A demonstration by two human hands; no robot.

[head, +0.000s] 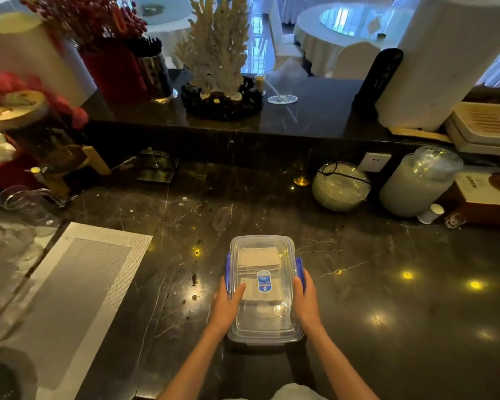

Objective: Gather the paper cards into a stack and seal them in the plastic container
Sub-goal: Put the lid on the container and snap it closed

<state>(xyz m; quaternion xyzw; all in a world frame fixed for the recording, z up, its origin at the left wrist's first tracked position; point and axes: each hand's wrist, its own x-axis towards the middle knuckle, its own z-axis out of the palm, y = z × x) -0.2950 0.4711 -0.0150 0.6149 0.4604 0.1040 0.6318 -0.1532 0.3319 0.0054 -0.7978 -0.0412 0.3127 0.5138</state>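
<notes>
1. Head view: the plastic container (pixel 262 287) sits near the near edge of the worktop (pixel 387 269), lid on. The paper cards (pixel 259 256) lie inside, visible through the lid.
2. The left hand (pixel 227 306) grips the left side, thumb across the lid. The right hand (pixel 305 301) grips the right side at the blue clip (pixel 299 267).
3. Whether the clips are latched cannot be determined.
4. Risk: pressing one clip first may tilt the lid and leave the seal open. Uneven force may slide the container on the polished stone.

Dim indoor light. Yellow ceiling-lamp reflections glare off the dark marble surface (pixel 358 284) at lower right. Bright daylight washes the top of the frame. Left edge blurs; edges bend outward.
</notes>
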